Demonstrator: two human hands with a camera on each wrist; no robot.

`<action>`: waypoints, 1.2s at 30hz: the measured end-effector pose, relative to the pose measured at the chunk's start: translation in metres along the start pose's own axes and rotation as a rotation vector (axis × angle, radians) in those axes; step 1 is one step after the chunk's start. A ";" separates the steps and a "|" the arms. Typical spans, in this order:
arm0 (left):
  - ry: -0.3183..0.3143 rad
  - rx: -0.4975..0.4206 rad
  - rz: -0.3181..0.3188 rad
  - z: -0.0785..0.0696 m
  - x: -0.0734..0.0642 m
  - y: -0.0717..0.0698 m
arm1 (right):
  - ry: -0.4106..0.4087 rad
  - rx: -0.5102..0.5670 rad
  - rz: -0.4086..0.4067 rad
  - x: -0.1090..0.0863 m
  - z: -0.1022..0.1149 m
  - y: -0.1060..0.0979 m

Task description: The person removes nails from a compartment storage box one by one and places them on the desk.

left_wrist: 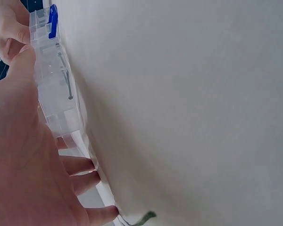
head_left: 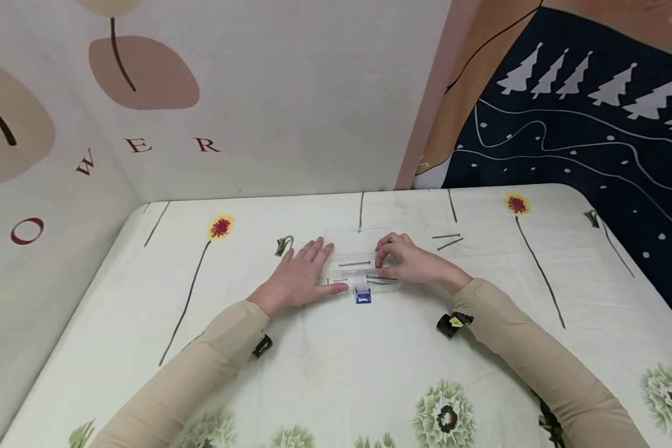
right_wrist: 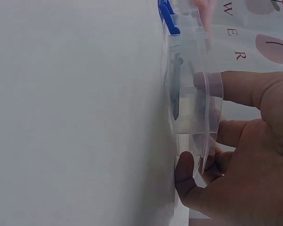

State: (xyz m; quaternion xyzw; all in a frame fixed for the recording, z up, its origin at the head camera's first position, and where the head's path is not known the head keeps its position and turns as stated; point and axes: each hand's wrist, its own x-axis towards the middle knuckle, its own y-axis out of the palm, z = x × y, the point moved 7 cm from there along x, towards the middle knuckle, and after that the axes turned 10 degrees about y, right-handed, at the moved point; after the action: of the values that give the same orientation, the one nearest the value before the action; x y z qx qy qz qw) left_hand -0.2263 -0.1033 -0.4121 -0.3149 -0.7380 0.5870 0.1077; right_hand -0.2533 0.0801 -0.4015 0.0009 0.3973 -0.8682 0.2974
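Observation:
A clear plastic box with a blue latch at its front stands on the table, its lid swung back. One long nail shows toward the back of the box, while others lie in its front right part. My left hand is spread along the box's left side, thumb at the front corner, fingertips down at the cloth. My right hand bends over the right end, its thumb seen through the clear wall. Whether those fingers hold a nail I cannot tell.
Two loose nails lie on the cloth to the right, behind my right hand. A flowered cloth covers the table. A pale printed curtain rises behind the far edge, with a dark tree-patterned one on the right.

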 end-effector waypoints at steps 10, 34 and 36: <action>-0.006 -0.002 -0.001 0.000 0.000 0.000 | -0.010 0.021 -0.014 -0.002 0.000 0.000; -0.040 0.024 -0.017 -0.003 -0.001 -0.002 | -0.072 -0.044 -0.025 -0.009 -0.001 -0.010; -0.046 0.023 -0.013 -0.003 -0.001 -0.002 | -0.062 -0.037 -0.013 -0.008 -0.001 -0.009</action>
State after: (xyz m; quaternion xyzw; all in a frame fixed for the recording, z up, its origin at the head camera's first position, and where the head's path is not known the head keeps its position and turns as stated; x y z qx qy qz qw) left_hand -0.2248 -0.1013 -0.4091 -0.2955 -0.7355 0.6017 0.0982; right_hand -0.2512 0.0898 -0.3943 -0.0343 0.4036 -0.8624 0.3038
